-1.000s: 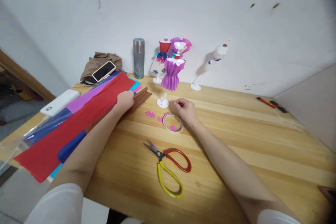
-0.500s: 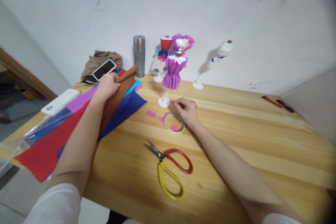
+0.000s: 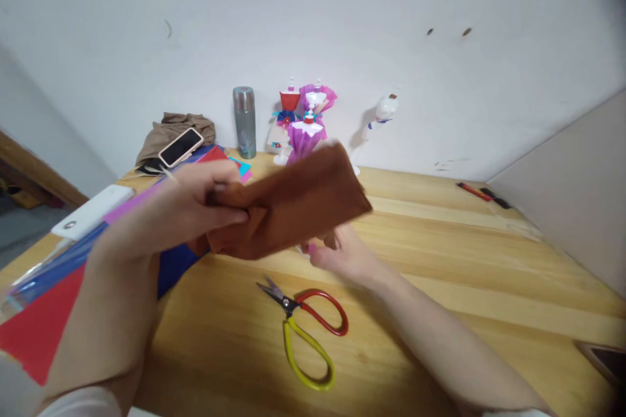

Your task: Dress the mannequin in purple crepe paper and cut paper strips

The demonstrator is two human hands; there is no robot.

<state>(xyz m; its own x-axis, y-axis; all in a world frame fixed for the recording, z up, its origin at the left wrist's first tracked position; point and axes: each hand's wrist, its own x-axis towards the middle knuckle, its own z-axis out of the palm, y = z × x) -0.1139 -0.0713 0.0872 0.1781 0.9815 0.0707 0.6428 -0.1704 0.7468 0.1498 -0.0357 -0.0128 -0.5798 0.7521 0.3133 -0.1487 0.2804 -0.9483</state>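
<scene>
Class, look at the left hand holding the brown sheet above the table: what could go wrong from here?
The brown sheet overlaps the purple-dressed mannequin in this view, so swinging it forward might knock the figure.

The scissors lie on the table with their blades slightly parted, so a careless reach could nick skin.

The left hand's fingers bunch the sheet at one end, which may leave creases.
</scene>
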